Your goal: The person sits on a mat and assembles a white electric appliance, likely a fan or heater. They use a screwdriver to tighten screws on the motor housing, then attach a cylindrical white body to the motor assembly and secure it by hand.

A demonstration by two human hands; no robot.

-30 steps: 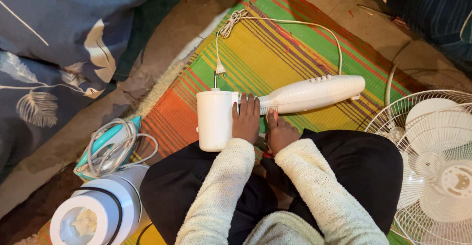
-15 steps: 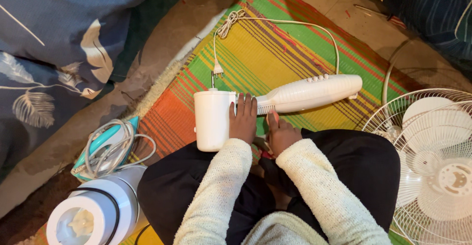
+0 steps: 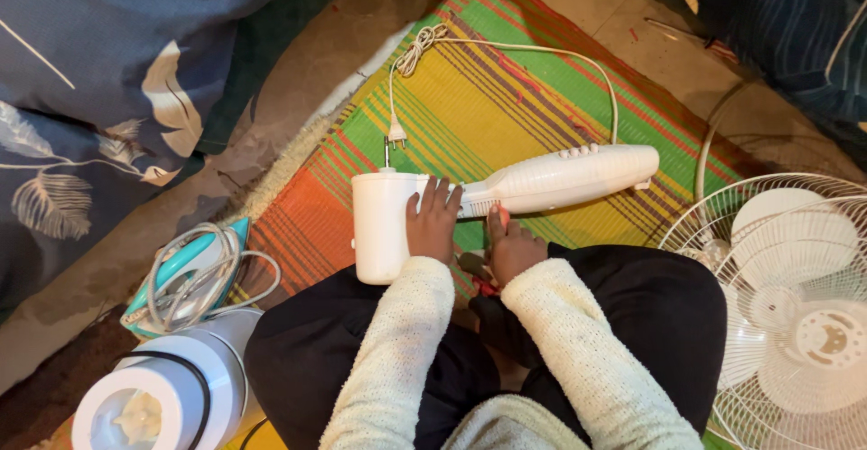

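white appliance (image 3: pixel 488 202) across striped mat (image 3: pixel 506 116), at the knees.
left hand (image 3: pixel 432 224) flat, fingers spread on its round body; right hand (image 3: pixel 512 250) curled beneath handle, grip unclear. cord plug (image 3: pixel 395 131) beyond; fan (image 3: pixel 795 306) right; iron (image 3: pixel 185 269) left.

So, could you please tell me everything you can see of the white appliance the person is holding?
The white appliance looks like smooth plastic: a boxy base on the left and a long rounded handle with raised buttons reaching right. It lies sideways on the striped mat, against the person's knees. The left hand rests on the base; the right hand touches the handle's underside. Its white cord loops across the mat, unplugged.
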